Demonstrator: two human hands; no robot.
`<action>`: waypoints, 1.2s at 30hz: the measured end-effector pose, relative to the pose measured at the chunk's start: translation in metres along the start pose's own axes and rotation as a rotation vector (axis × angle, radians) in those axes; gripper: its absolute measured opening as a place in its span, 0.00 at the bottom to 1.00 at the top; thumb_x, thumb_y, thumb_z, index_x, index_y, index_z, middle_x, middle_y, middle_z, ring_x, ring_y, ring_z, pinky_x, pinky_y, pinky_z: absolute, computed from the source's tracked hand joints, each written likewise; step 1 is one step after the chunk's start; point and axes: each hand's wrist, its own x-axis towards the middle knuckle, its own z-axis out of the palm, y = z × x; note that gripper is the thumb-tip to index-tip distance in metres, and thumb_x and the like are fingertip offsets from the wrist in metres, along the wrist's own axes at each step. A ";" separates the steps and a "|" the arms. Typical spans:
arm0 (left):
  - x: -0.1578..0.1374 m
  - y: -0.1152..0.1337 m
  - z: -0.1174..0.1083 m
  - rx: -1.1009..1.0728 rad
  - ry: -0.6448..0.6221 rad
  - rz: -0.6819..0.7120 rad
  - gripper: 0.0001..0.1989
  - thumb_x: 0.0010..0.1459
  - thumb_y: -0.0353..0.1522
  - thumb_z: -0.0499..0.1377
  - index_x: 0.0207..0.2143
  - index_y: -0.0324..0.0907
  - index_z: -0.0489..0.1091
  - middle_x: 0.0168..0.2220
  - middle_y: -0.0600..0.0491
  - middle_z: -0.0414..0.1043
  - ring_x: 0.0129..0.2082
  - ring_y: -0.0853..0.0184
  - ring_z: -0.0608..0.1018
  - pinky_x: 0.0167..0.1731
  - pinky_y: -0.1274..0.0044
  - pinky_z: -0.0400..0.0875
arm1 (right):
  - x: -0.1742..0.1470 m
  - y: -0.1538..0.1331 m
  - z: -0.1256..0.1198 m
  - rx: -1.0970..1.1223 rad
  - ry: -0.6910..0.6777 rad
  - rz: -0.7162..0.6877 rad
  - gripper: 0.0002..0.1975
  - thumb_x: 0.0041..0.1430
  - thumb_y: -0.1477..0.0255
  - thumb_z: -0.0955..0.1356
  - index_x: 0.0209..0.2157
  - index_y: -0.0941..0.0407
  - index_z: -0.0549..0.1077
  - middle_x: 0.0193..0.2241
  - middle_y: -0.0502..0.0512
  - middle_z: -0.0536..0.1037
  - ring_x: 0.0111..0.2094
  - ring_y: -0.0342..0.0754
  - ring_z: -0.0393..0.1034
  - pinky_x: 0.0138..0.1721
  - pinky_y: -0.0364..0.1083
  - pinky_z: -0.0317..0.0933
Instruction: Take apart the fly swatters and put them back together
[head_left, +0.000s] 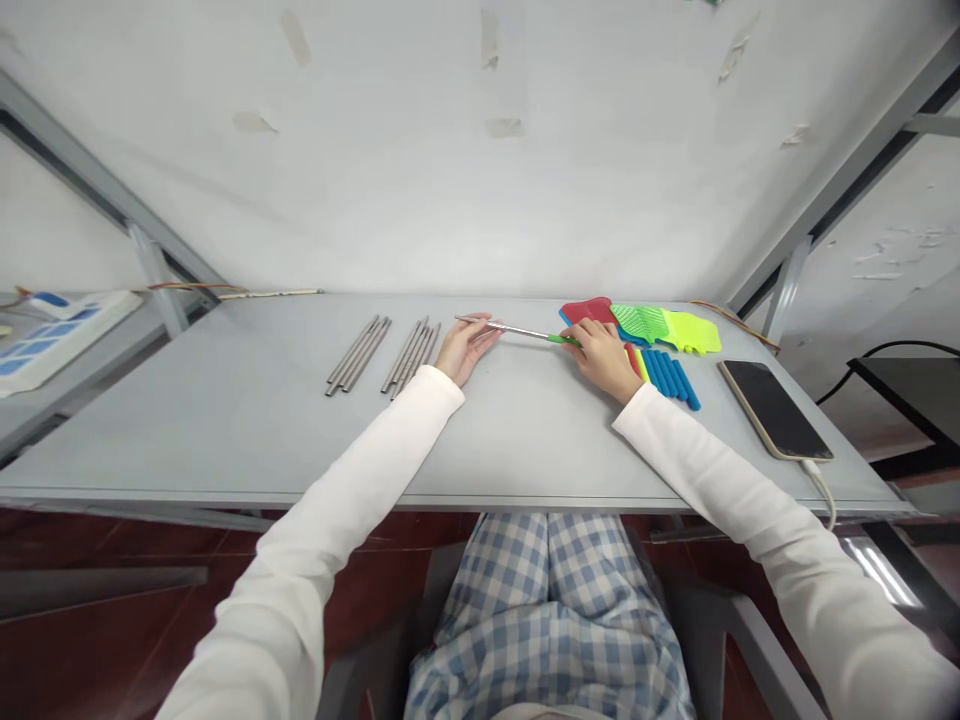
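Observation:
A thin metal rod (521, 331) with a green end piece (556, 339) spans the space between both hands, just above the table. My left hand (463, 350) holds its left end, with the fingers partly extended along it. At the green end, my right hand (602, 358) is closed, its fingers pinching there. Flat plastic pieces in red (589, 309), green (639, 322) and yellow (694, 332), like fly swatter heads, lie behind and beside my right hand. Blue tubes (671, 378) lie in a row by its wrist, next to a yellow and a red one, partly hidden.
Left of my left hand lie two groups of metal tubes, one nearer (411, 358) and one farther out (358, 356). A phone (776, 408) with a white cable rests at the table's right. A white power strip (64, 335) is at far left. A wall stands behind the table (225, 430).

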 end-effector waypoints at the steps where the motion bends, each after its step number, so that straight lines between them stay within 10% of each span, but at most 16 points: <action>1: -0.001 -0.001 0.000 0.012 -0.037 -0.018 0.03 0.57 0.27 0.58 0.35 0.39 0.70 0.40 0.48 0.77 0.47 0.67 0.78 0.55 0.71 0.67 | 0.000 -0.002 0.000 0.003 0.008 -0.003 0.16 0.68 0.67 0.56 0.46 0.58 0.70 0.42 0.61 0.73 0.44 0.53 0.65 0.45 0.49 0.49; 8: -0.009 0.000 0.002 0.198 -0.309 -0.146 0.23 0.54 0.40 0.63 0.52 0.45 0.69 0.48 0.43 0.76 0.41 0.59 0.81 0.41 0.69 0.75 | -0.003 -0.012 0.001 0.061 0.087 -0.033 0.18 0.68 0.65 0.55 0.46 0.56 0.70 0.41 0.60 0.73 0.44 0.52 0.64 0.45 0.48 0.50; 16: -0.014 0.000 0.007 0.364 -0.380 -0.170 0.24 0.52 0.44 0.63 0.48 0.42 0.72 0.50 0.42 0.74 0.32 0.61 0.82 0.24 0.78 0.74 | -0.001 -0.021 -0.012 0.119 0.043 -0.121 0.20 0.69 0.63 0.53 0.46 0.56 0.70 0.42 0.59 0.74 0.44 0.50 0.65 0.48 0.48 0.50; 25: -0.009 -0.001 0.008 0.176 -0.179 -0.170 0.24 0.55 0.54 0.55 0.28 0.42 0.58 0.28 0.55 0.71 0.21 0.71 0.76 0.18 0.81 0.68 | -0.001 0.045 0.002 -0.272 0.116 0.603 0.23 0.63 0.63 0.58 0.48 0.69 0.65 0.45 0.78 0.69 0.46 0.64 0.62 0.43 0.56 0.51; 32: -0.014 0.016 0.012 0.181 -0.263 -0.097 0.21 0.56 0.53 0.54 0.33 0.44 0.61 0.20 0.64 0.52 0.11 0.81 0.50 0.10 0.85 0.40 | -0.002 0.055 -0.004 -0.285 -0.009 0.656 0.19 0.60 0.65 0.61 0.45 0.67 0.66 0.40 0.74 0.74 0.43 0.62 0.67 0.44 0.54 0.51; 36: -0.020 0.020 0.014 0.526 -0.214 0.173 0.20 0.60 0.50 0.50 0.37 0.44 0.68 0.21 0.61 0.57 0.13 0.79 0.53 0.13 0.82 0.45 | 0.002 0.058 -0.018 -0.254 0.093 0.676 0.14 0.61 0.69 0.59 0.41 0.63 0.69 0.34 0.70 0.77 0.39 0.59 0.68 0.45 0.55 0.50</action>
